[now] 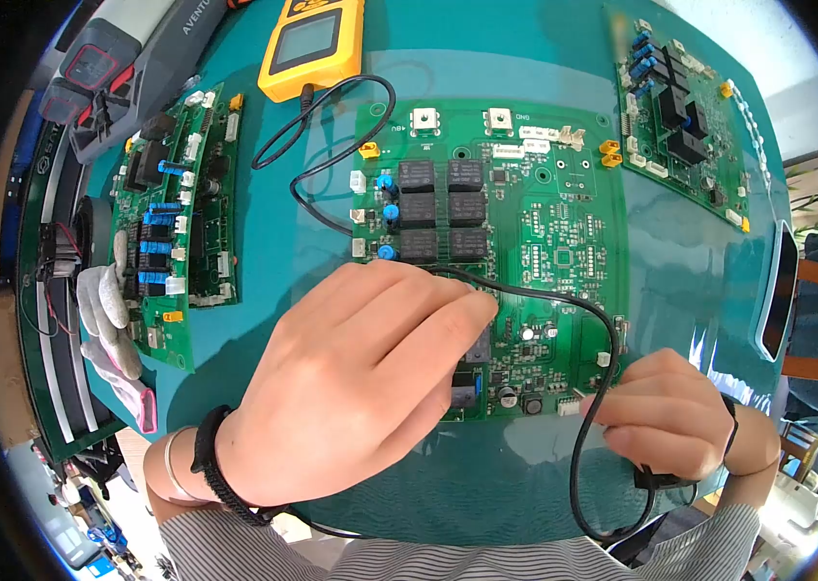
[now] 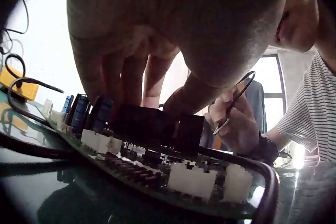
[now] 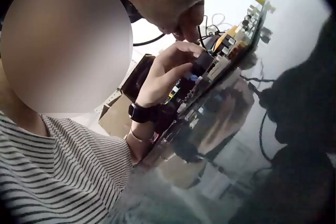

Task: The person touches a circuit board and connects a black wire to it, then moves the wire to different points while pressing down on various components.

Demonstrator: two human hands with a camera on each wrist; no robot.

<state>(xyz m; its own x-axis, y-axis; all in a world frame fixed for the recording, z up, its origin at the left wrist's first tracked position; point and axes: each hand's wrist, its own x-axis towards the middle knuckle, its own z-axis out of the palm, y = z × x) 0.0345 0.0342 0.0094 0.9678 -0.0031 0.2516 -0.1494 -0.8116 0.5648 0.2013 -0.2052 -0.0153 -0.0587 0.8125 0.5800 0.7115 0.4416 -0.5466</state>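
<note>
A green circuit board [image 1: 564, 208] with black relays [image 1: 468, 244] and blue parts lies in front of me. My left hand [image 1: 361, 358] is over its lower left; in the left wrist view its thumb and fingers close around black relays [image 2: 139, 121]. A black cable [image 1: 564, 298] runs out from beside its fingertips and across the board. By the lower right corner, my right hand [image 1: 666, 412] pinches a thin lead with a pale tip [image 2: 223, 127], close to a white connector [image 1: 568, 408]. The right palm is hidden.
A yellow handheld meter [image 1: 314, 44] with a cable stands at the back. Stacked boards [image 1: 162, 232] and gloves [image 1: 109, 310] lie left, another board [image 1: 685, 116] at the back right. A phone [image 1: 779, 290] lies at the right edge, a grey case [image 1: 143, 68] back left.
</note>
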